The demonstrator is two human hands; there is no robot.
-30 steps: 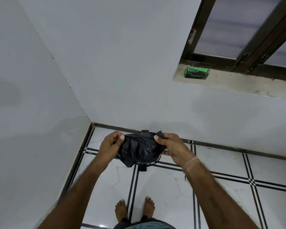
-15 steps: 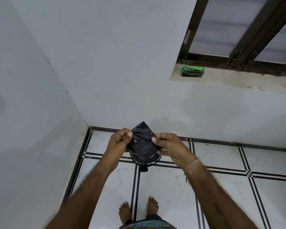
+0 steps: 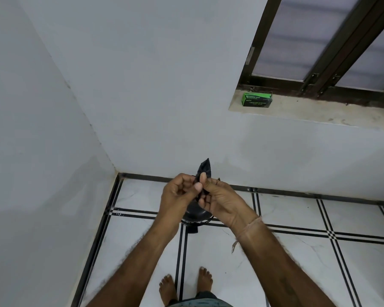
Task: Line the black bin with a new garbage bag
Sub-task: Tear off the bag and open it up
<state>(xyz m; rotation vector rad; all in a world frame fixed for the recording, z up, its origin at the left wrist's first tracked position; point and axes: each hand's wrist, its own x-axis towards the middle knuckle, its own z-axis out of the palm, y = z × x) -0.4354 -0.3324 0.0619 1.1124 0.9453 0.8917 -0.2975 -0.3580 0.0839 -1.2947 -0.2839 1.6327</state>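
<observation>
A crumpled black garbage bag (image 3: 205, 168) is pinched between both hands at chest height, only a pointed tip of it showing above the fingers. My left hand (image 3: 179, 192) and my right hand (image 3: 217, 197) press together around it, thumbs touching. Below the hands, on the tiled floor, stands the black bin (image 3: 195, 214), mostly hidden by my wrists; its rim and a foot pedal show.
A green garbage bag box (image 3: 256, 99) lies on the window sill (image 3: 308, 115) at the upper right. White walls meet in a corner at the left. My bare feet (image 3: 186, 284) stand on the white tiles just behind the bin.
The bag was spread wide between my hands; now the hands have come together and bunched it into a small wad. The view has tilted slightly.
</observation>
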